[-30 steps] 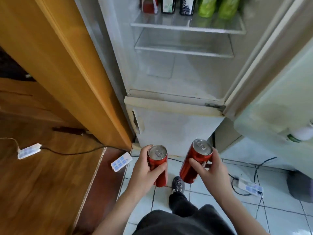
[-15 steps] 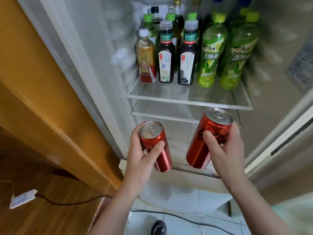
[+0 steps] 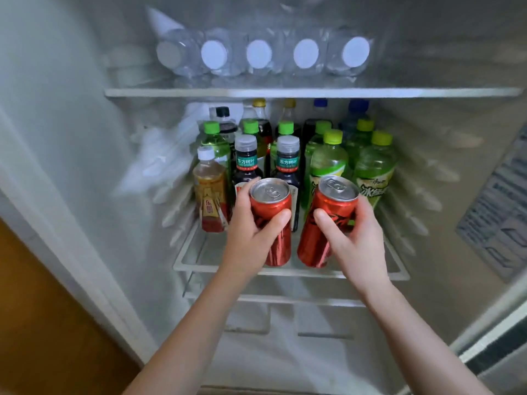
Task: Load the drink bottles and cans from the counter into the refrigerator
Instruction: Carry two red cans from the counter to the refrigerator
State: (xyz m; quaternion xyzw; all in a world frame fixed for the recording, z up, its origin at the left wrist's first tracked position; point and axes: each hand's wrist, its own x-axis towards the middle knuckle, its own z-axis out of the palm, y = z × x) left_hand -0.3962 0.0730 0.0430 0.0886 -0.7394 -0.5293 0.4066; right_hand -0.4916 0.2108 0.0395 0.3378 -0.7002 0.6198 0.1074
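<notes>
Two red cans are up in front of the open refrigerator (image 3: 85, 138), one in each hand; the head view is the only one there is.

**Head view.** The left hand (image 3: 251, 232) is wrapped round the left can (image 3: 278, 243), thumb across the front and fingers curled behind. The right hand (image 3: 353, 238) grips the right can (image 3: 313, 243) the same way. The cans are close side by side but apart.

The left can stands almost straight, its long axis running 12 to 6 o'clock. The right can leans, top toward 1 o'clock and base toward 7. Both bases are down at the front strip of the middle shelf (image 3: 370, 273). Whether they touch the glass I cannot tell.

- At 12 o'clock from the left can, just behind it, stand two dark bottles (image 3: 246, 163).
- At 12 to 1 o'clock from the right can stand the green bottles (image 3: 373, 166).
- An amber bottle (image 3: 209, 189) stands at 10 o'clock from the left hand.
- Water bottles (image 3: 306, 54) lie on their sides on the top shelf (image 3: 285, 92), caps facing out.

The back of the middle shelf looks packed, so the room left is the front strip. Bare glass shows at 8 o'clock from the left hand and 4 o'clock from the right. Neither hand is clearly nearer. I judge the right can needs straightening before it goes down, or it may tip against a green bottle.
</notes>
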